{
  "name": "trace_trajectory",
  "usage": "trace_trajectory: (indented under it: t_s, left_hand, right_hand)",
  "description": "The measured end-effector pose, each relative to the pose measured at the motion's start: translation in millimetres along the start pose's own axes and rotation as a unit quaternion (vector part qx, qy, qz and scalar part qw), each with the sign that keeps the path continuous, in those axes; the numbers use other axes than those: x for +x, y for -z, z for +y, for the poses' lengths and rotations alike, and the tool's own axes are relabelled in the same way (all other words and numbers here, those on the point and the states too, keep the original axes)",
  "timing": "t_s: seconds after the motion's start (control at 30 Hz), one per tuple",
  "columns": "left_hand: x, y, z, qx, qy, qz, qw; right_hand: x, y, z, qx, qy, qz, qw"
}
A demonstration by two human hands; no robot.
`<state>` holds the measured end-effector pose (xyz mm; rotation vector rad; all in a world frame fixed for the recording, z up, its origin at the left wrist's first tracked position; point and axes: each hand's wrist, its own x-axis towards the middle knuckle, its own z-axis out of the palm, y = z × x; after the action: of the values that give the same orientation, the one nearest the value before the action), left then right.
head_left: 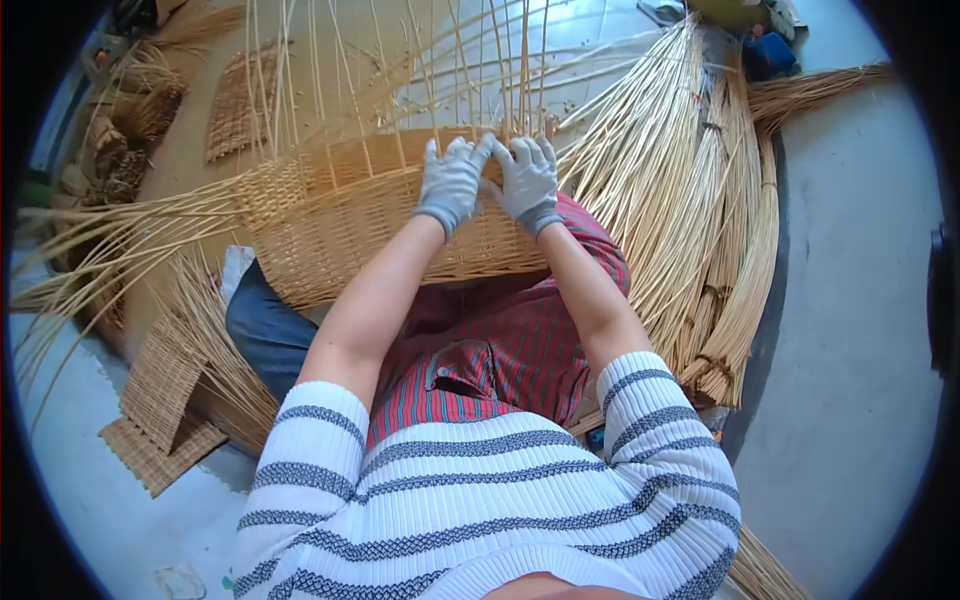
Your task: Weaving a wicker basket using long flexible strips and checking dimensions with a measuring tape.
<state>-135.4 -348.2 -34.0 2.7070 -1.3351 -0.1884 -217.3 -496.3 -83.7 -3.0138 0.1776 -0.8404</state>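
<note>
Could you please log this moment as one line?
left hand: on woven basket; right hand: alongside, on basket; stakes: rising from basket; pale stem bundles: at right

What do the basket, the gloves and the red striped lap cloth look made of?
Basket: likely willow or rattan, unpainted-looking; thin tan rods interlace. Gloves: probably knit fabric, perhaps coated; matte, close-fitting, grey cuffs. Cloth: seemingly cotton, matte; soft folds.
</note>
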Motion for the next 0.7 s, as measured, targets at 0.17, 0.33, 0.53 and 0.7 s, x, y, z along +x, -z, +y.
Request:
trace_trajectory:
  t_s: [0.17, 0.33, 0.53, 0.7]
  left_hand:
    - [12.4, -15.8, -19.5, -0.075, -0.024, 0.031, 0.996]
    - [-0.3, -10.4, -16.4, -0.064, -0.033, 0.023, 0.997]
    - [-137.0, -34.3, -89.6, -0.137, 0.061, 0.324, 0.934]
    - [-240.6, -52.0, -227.5, -0.317, 0.465, 0.361, 0.744]
  right_hand:
    - [6.2, -9.0, 2.7, 0.046, 0.000, 0.021, 0.999]
    - [6.8, 1.3, -6.8, 0.028, -0.029, 0.007, 0.999]
    - [4.0, 32.3, -18.9, 0.012, -0.035, -0.058, 0.998]
    - [-4.8, 55.1, -26.1, 0.002, -0.044, -0.170, 0.984]
